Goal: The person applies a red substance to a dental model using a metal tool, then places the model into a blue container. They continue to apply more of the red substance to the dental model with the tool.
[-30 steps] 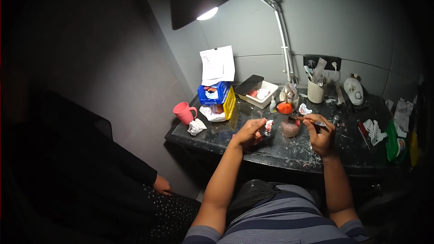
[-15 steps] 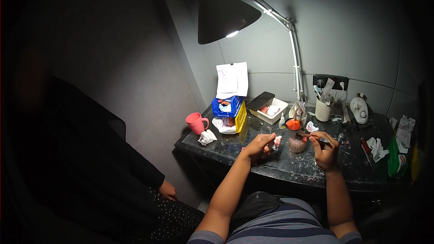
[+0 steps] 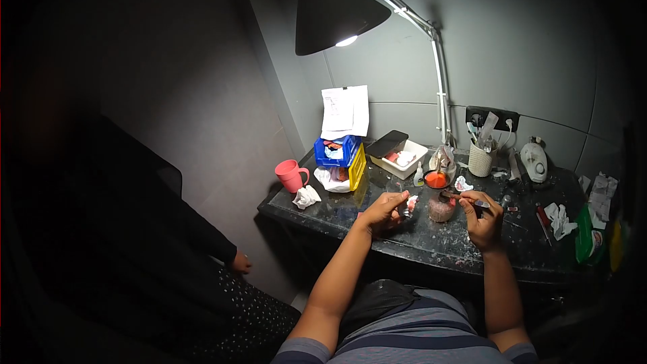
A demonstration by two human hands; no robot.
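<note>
My left hand (image 3: 385,211) is closed around a small pink-and-white piece (image 3: 410,203), which looks like a denture but is too small to be sure. In my right hand (image 3: 484,219) is a thin brown-handled tool (image 3: 457,195), pinched between thumb and fingers. Its dark tip points left, over the top of a squat pinkish glass jar (image 3: 441,211). Just behind the jar is a round dish (image 3: 435,180) with bright orange-red material. A crumpled white tissue (image 3: 462,184) lies beyond the tool.
A pink mug (image 3: 290,176) and tissue (image 3: 306,197) are at the left. Behind stand stacked blue and yellow bins (image 3: 342,155), a white box (image 3: 408,162) and a tool cup (image 3: 481,160). A lamp (image 3: 344,20) hangs above. Another person's hand (image 3: 240,263) is at the left.
The view has shifted slightly, so the table sits a little higher. Both my hands keep their hold. The other person's hand has moved up and to the left.
</note>
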